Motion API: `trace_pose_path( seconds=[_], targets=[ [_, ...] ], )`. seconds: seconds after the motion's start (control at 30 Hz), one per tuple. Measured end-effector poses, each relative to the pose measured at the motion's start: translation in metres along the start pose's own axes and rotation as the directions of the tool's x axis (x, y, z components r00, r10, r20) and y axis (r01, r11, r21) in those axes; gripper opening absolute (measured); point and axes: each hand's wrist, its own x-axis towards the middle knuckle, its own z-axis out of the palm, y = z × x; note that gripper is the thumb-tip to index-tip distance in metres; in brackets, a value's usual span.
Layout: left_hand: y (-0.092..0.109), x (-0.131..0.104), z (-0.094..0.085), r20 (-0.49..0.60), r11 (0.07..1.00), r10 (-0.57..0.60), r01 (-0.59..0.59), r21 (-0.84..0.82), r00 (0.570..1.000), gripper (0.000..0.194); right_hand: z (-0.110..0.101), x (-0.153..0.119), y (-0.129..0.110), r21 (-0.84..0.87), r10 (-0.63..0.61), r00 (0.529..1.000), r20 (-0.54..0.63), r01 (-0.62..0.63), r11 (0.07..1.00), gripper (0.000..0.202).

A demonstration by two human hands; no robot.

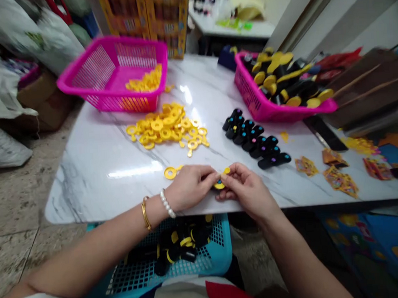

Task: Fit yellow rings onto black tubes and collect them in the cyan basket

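Note:
Near the table's front edge, my left hand [194,185] and my right hand [247,186] meet on one small piece. It is a yellow ring part [226,170] with a short rounded tab, and a dark middle with a blue spot shows inside it. Both hands are closed, thumbs and fingers pinching the piece from either side. Fingers hide much of it. A loose yellow ring part [170,173] lies just left of my left hand. Ahead is a heap of yellow ring parts [165,126]. Black pieces with coloured dots [252,136] stand in rows beyond my right hand.
A pink basket [114,102] with yellow parts stands at back left. Another pink basket [249,88], full of black-and-yellow pieces, is at back right. Small printed packets [340,181] and a dark phone-like slab [325,133] lie right. A blue basket [223,251] sits below the edge.

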Motion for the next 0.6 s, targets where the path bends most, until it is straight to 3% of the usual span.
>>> trace_pose_path(
  seconds=[0.2, 0.27, 0.37, 0.43, 0.5, 0.57, 0.6],
  targets=[
    [-0.013, -0.010, 0.019, -0.134, 0.978, 0.137, -0.112, 0.177, 0.982, 0.039, 0.005, -0.003, 0.013, -0.022, -0.188, 0.978, -0.088, 0.187, 0.982, 0.031],
    [-0.014, -0.010, 0.020, -0.152, 0.967, 0.157, -0.120, 0.225, 0.976, 0.032, 0.002, 0.000, 0.011, 0.058, -0.143, 0.987, -0.074, 0.147, 0.987, 0.034],
    [-0.012, -0.013, 0.022, -0.159, 0.970, 0.150, -0.114, 0.216, 0.976, 0.024, -0.006, 0.006, 0.001, 0.076, 0.031, 0.998, 0.048, -0.034, 0.996, 0.039],
    [-0.009, -0.015, 0.021, -0.160, 0.978, 0.134, -0.104, 0.182, 0.978, 0.023, -0.010, 0.013, -0.010, -0.057, 0.105, 0.976, 0.190, -0.096, 0.994, 0.039],
    [-0.007, -0.014, 0.018, -0.148, 0.989, 0.082, -0.063, 0.134, 0.986, 0.028, -0.012, 0.020, -0.020, -0.233, 0.157, 0.933, 0.323, -0.082, 0.969, 0.038],
    [-0.009, -0.008, 0.017, -0.086, 0.998, -0.022, 0.027, 0.059, 0.996, 0.034, -0.015, 0.027, -0.024, -0.387, 0.181, 0.907, 0.380, -0.022, 0.922, 0.035],
    [-0.013, -0.003, 0.017, -0.023, 0.996, -0.090, 0.090, 0.001, 0.996, 0.036, -0.017, 0.030, -0.022, -0.446, 0.164, 0.915, 0.369, 0.020, 0.895, 0.033]
  ],
)
